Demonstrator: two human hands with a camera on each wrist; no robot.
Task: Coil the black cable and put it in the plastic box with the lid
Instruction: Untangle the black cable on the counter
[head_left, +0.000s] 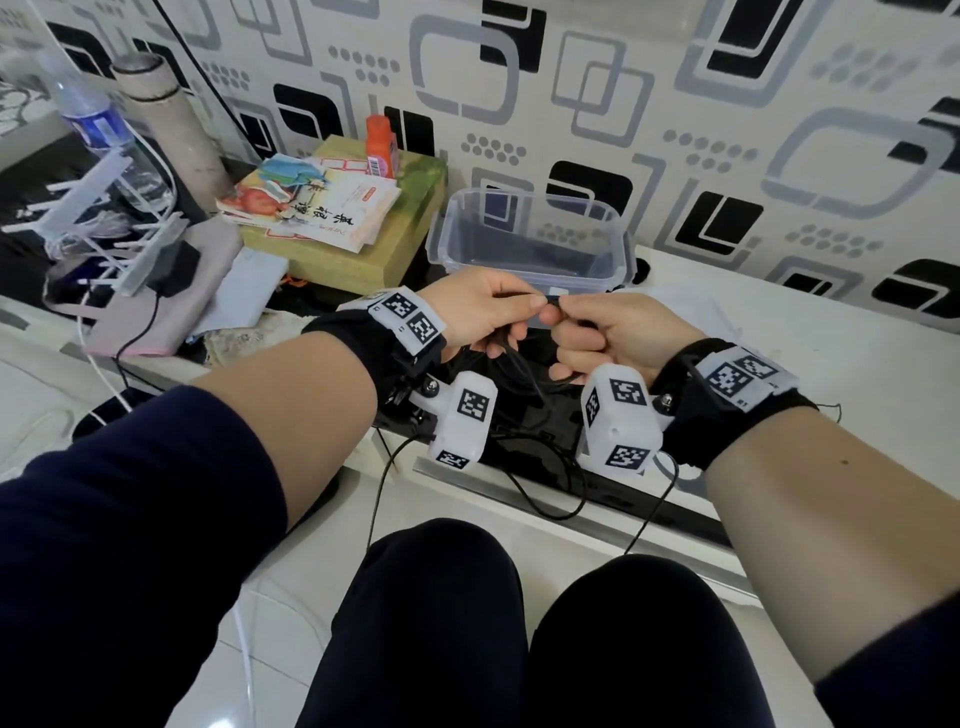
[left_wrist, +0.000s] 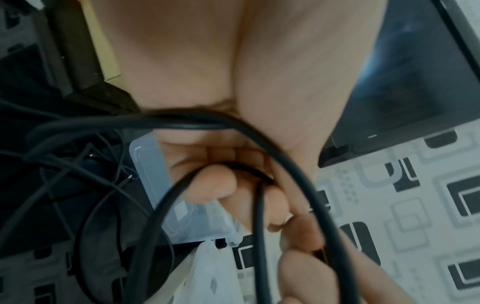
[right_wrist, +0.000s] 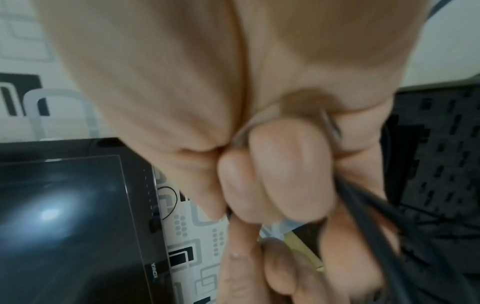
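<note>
The black cable (head_left: 519, 364) hangs in loops between both hands, in front of the clear plastic box (head_left: 613, 218). My left hand (head_left: 498, 306) pinches the cable at its top, with the lower fingers curled round the loops (left_wrist: 259, 205). My right hand (head_left: 587, 332) meets it fingertip to fingertip and grips the same cable (right_wrist: 363, 205) in a fist. The box stands open on the white counter, just behind the hands. A translucent piece (left_wrist: 207, 273) that may be its lid shows in the left wrist view.
A stack of books (head_left: 311, 208) on a yellow-green box, an orange bottle (head_left: 380, 140), a water bottle (head_left: 93, 119) and a black adapter (head_left: 174, 270) crowd the left. A dark screen (right_wrist: 64, 216) lies below the hands. Thin cables (head_left: 561, 499) dangle over the counter edge.
</note>
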